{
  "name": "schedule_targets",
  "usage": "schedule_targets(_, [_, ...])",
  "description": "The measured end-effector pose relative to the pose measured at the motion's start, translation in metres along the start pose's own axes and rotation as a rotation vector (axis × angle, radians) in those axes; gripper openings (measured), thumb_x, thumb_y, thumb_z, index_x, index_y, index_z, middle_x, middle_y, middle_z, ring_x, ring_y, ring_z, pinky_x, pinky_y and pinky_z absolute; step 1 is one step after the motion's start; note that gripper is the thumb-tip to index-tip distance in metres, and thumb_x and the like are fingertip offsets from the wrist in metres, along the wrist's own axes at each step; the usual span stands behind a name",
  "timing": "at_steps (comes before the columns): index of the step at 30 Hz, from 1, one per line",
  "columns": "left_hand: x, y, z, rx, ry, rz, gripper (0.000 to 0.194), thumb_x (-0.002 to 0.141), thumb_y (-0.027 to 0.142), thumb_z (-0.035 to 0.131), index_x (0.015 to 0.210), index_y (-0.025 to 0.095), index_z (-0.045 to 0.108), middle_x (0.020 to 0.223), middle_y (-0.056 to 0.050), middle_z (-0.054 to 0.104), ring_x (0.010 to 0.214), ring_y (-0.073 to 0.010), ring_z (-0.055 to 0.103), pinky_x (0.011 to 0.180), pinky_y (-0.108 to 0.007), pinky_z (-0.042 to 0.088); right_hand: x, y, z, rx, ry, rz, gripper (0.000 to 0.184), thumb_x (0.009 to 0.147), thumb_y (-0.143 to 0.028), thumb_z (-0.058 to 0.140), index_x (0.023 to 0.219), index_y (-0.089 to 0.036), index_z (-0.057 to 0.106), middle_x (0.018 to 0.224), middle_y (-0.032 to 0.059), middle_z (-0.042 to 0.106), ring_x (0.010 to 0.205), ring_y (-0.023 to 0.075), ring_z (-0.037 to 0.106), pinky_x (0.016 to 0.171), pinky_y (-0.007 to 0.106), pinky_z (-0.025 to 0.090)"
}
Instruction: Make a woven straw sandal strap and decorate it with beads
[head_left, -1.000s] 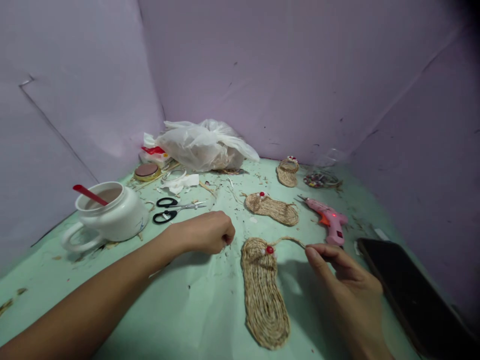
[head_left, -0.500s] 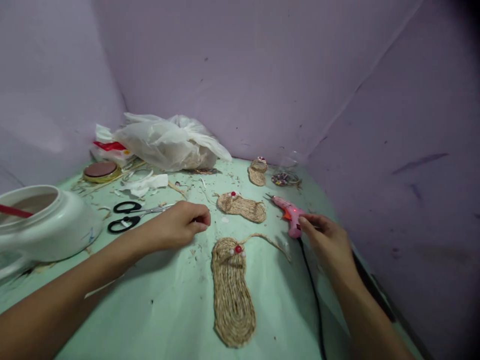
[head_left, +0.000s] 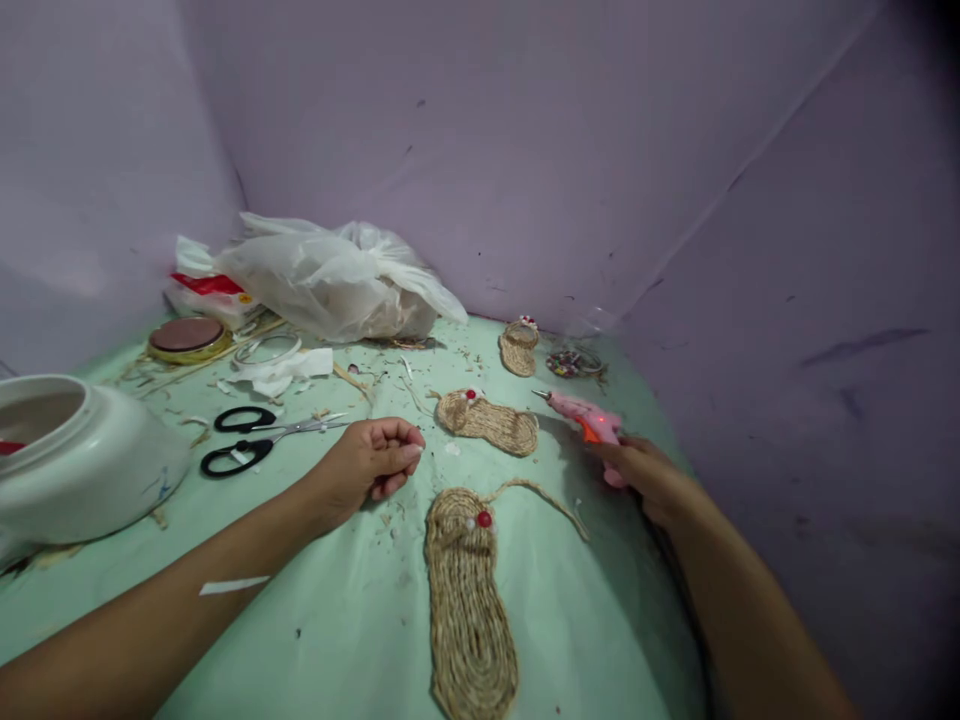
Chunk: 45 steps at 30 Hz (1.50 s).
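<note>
My right hand [head_left: 649,475] is wrapped round the handle of a pink hot glue gun [head_left: 581,412], its metal nozzle pointing left and a red light glowing on its body. My left hand [head_left: 375,462] hovers above the table with thumb and fingers pinched together; whatever they hold, if anything, is too small to make out. In front lies a large woven straw slipper sole [head_left: 472,610] with a red bead and a pale bead near its far end. A loose braided cord [head_left: 544,492] trails from it. Behind is a smaller woven slipper [head_left: 487,422] with a red bead.
Black-handled scissors [head_left: 259,440] lie left of my left hand. A white pot [head_left: 97,470] stands at the left edge. Further back are a plastic bag [head_left: 337,285], a round tin [head_left: 189,340], a tiny slipper [head_left: 518,350] and colourful beads [head_left: 566,363]. Straw scraps litter the green table.
My right hand has closed round the glue gun's handle and turned it slightly. My left hand has rolled, so its curled fingers now show. The view has shifted a little.
</note>
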<state>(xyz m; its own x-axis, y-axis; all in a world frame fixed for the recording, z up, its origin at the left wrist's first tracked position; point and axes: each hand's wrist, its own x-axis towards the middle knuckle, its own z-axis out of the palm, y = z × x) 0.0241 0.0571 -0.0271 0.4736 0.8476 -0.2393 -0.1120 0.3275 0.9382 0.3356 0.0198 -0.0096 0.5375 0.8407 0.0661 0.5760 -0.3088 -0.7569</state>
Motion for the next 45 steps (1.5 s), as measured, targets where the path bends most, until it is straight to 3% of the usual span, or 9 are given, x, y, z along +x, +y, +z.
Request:
schedule_targets(4, [0.000,0.000,-0.002,-0.006,-0.004,-0.006,0.028,0.065,0.033,0.073,0.075,0.014,0.055,0.051,0.006,0.052,0.035,-0.0023,0.038,0.032,-0.013,0.023,-0.034,-0.013,-0.014,0.221,-0.124,0.103,0.020,0.062,-0.033,0.061,0.075,-0.018,0.063,0.063,0.0032,0.064,0.051,0.0154,0.057,0.045,0.026,0.046])
schedule_targets(8, [-0.001,0.000,-0.003,0.008,0.001,-0.029,0.026,0.067,0.033,0.072,0.076,0.015,0.056,0.051,0.005,0.052,0.036,-0.0022,0.037,0.033,-0.013,0.022,-0.075,0.000,-0.030,0.470,-0.253,0.024,0.032,0.070,-0.038,0.065,0.093,-0.016,0.064,0.057,-0.0009,0.054,0.048,0.0113,0.044,0.044,0.023,0.039])
schedule_targets(16, [-0.001,0.004,-0.002,0.063,0.043,-0.076,0.025,0.065,0.034,0.075,0.073,0.016,0.059,0.052,0.005,0.052,0.036,-0.0021,0.037,0.035,-0.014,0.022,-0.121,0.035,-0.027,0.597,-0.332,0.090,0.039,0.071,-0.056,0.062,0.081,-0.019,0.067,0.058,0.0015,0.056,0.050,0.0143,0.049,0.045,0.025,0.041])
schedule_targets(20, [-0.002,0.004,-0.005,0.061,0.073,-0.106,0.024,0.064,0.033,0.078,0.072,0.017,0.061,0.053,0.004,0.053,0.038,-0.0021,0.040,0.037,-0.013,0.024,-0.127,0.032,-0.021,0.602,-0.375,0.165,0.034,0.070,-0.053,0.065,0.084,-0.022,0.069,0.066,0.0033,0.065,0.068,0.0215,0.063,0.061,0.032,0.052])
schedule_targets(23, [-0.002,0.004,-0.006,0.059,0.080,-0.122,0.025,0.062,0.033,0.079,0.071,0.018,0.062,0.053,0.005,0.053,0.038,-0.0021,0.040,0.036,-0.013,0.025,-0.127,0.035,-0.017,0.565,-0.381,0.147,0.026,0.073,-0.045,0.065,0.089,-0.025,0.070,0.082,0.0048,0.069,0.079,0.0228,0.065,0.073,0.037,0.053])
schedule_targets(26, [-0.001,0.004,-0.005,0.060,0.089,-0.127,0.025,0.062,0.034,0.079,0.071,0.018,0.063,0.053,0.005,0.053,0.038,-0.0019,0.040,0.036,-0.012,0.025,-0.126,0.043,-0.017,0.424,-0.429,0.062,0.026,0.076,-0.038,0.063,0.099,-0.028,0.069,0.084,0.0043,0.070,0.074,0.0222,0.066,0.067,0.036,0.056])
schedule_targets(31, [-0.001,0.004,-0.005,0.068,0.080,-0.126,0.022,0.064,0.033,0.078,0.072,0.018,0.063,0.055,0.004,0.054,0.039,-0.0019,0.040,0.038,-0.012,0.027,-0.124,0.051,-0.020,0.270,-0.432,-0.068,0.023,0.074,-0.033,0.065,0.097,-0.033,0.070,0.060,0.0001,0.065,0.057,0.0213,0.063,0.050,0.030,0.055])
schedule_targets(37, [-0.002,0.004,-0.006,0.070,0.092,-0.123,0.021,0.064,0.032,0.077,0.071,0.018,0.063,0.054,0.004,0.052,0.040,-0.0024,0.041,0.038,-0.011,0.028,-0.125,0.045,-0.019,0.231,-0.388,-0.079,0.012,0.071,-0.036,0.067,0.081,-0.032,0.072,0.049,-0.0018,0.057,0.054,0.0209,0.060,0.054,0.031,0.055])
schedule_targets(45, [-0.001,0.004,-0.006,0.054,0.065,-0.103,0.020,0.066,0.031,0.076,0.073,0.017,0.064,0.054,0.003,0.053,0.040,-0.0021,0.041,0.038,-0.011,0.029,-0.127,0.043,-0.020,0.210,-0.465,-0.024,0.018,0.078,-0.039,0.061,0.091,-0.029,0.069,0.060,-0.0005,0.062,0.067,0.0207,0.062,0.064,0.031,0.055])
